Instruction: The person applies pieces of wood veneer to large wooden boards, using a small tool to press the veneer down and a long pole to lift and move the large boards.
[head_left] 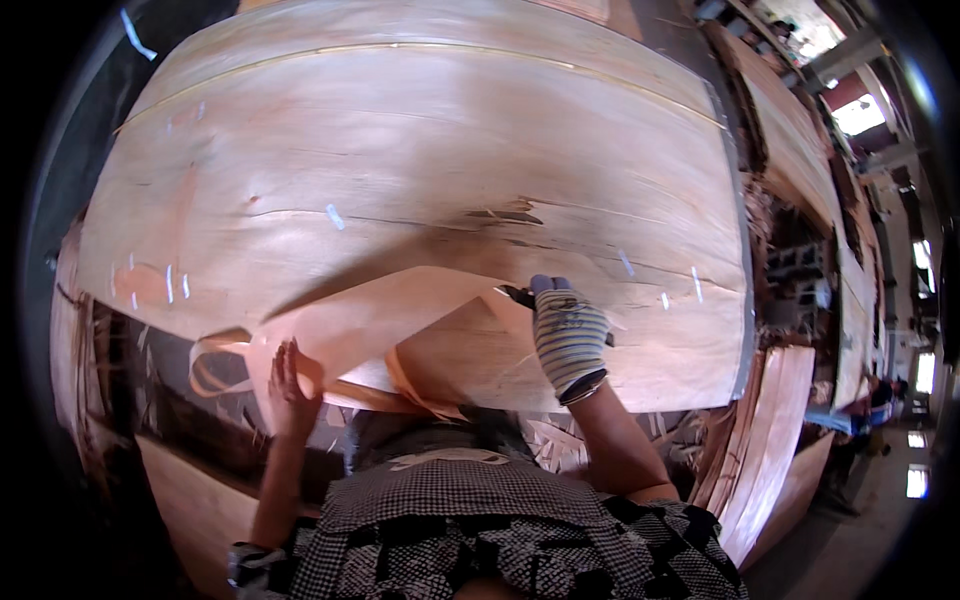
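Note:
A large pale sheet of wood veneer (430, 160) lies spread in front of me, split and torn near its middle. From it a long strip of veneer (385, 305) rises and curls toward me on the left. My left hand (288, 392) is bare and grips the strip's left end, its thumb partly hidden. My right hand (570, 335), in a striped knit glove, is closed round a small dark knife (518, 296). The blade's pale tip shows at the strip's right end; whether it touches the wood is hard to tell.
Short bits of white tape (334, 217) dot the sheet. A thin raised strip (400, 45) runs across its far part. Stacked veneer (765, 430) stands at the right, with another board (195, 500) low on the left. Scraps (555, 445) lie below the near edge.

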